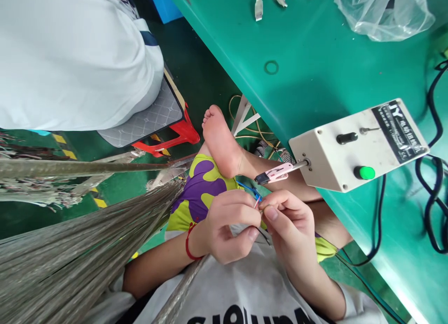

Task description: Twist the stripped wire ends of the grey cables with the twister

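My left hand (236, 225), with a red string at its wrist, pinches a thin cable whose fine red, white and blue wires (257, 203) show between the fingertips. My right hand (290, 221) is closed on the same wires from the other side, the two hands nearly touching above my lap. Just beyond them a pink clip (280, 172) with dark jaws sticks out on a metal shaft from a white box (350, 151). The box has a green button (366, 173) and a black knob (347, 138). A dark cable end hangs below my fingers.
The green table (315, 77) fills the right side, with USB plugs (258, 9), a plastic bag (385, 11), a rubber ring (271, 67) and black cables (434, 193). Long cable bundles (105, 249) hang at left. A person in white (77, 58) sits on a red stool (185, 130).
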{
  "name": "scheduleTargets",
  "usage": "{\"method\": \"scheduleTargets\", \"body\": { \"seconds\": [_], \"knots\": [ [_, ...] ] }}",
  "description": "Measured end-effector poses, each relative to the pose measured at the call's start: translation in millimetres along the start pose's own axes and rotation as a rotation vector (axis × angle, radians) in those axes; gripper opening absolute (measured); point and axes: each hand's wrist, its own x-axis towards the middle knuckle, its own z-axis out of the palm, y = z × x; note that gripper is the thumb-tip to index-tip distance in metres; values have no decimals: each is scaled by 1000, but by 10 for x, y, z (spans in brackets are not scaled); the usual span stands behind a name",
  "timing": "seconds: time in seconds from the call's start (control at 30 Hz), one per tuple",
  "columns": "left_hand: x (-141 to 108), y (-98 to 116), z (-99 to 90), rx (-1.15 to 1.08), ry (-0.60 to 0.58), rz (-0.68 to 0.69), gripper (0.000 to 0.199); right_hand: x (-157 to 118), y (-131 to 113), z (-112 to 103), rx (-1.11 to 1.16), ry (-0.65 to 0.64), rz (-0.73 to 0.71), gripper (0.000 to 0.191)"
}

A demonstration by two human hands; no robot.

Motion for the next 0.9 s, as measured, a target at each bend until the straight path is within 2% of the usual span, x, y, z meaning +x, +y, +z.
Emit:
{"method": "scheduleTargets", "body": {
  "seconds": [0.13,0.37,0.53,0.63,0.73,0.9],
  "knots": [
    [30,0,-64,55,85,44,6,48,-17,66,16,47,-66,16],
    [123,-11,-214,237,232,77,5,213,-93,189,60,124,-159,29],
    [171,-29,-215,302,261,77,11,429,-48,203,52,125,-96,64],
    [178,-44,-199,296,271,76,14,521,-3,185,133,94,-37,59],
    [176,-63,-183,280,276,62,19,527,43,156,190,120,-32,50],
    [188,-87,-150,271,270,35,17,509,108,114,230,110,-31,55]
  ]
}}
